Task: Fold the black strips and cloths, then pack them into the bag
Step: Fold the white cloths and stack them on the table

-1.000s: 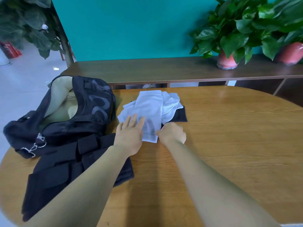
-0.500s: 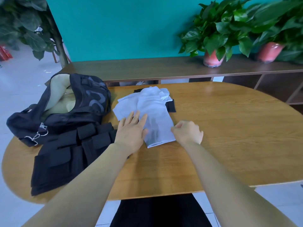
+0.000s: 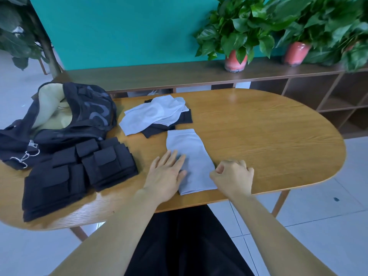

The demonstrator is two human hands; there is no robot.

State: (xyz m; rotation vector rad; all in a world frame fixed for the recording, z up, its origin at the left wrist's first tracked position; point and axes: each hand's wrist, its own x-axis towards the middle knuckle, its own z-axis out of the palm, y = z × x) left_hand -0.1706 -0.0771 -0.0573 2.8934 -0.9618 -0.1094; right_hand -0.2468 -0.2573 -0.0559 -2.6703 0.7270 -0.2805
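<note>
Head view: one white cloth (image 3: 190,160) now lies alone at frame centre near the front edge of the surface (image 3: 268,140); a second ago it lay on the pile of cloths (image 3: 155,114) at upper centre, so it has been drawn clear for folding. The left hand (image 3: 165,172) lies flat with straight fingers pressing the cloth's left edge. The right hand (image 3: 233,176), fingers curled, pinches the cloth's lower right edge. The folded black strips (image 3: 79,170) are stacked at left, just beside the open bag (image 3: 59,116) at upper left. Judgement: folding continues; nothing visibly packed yet.
</note>
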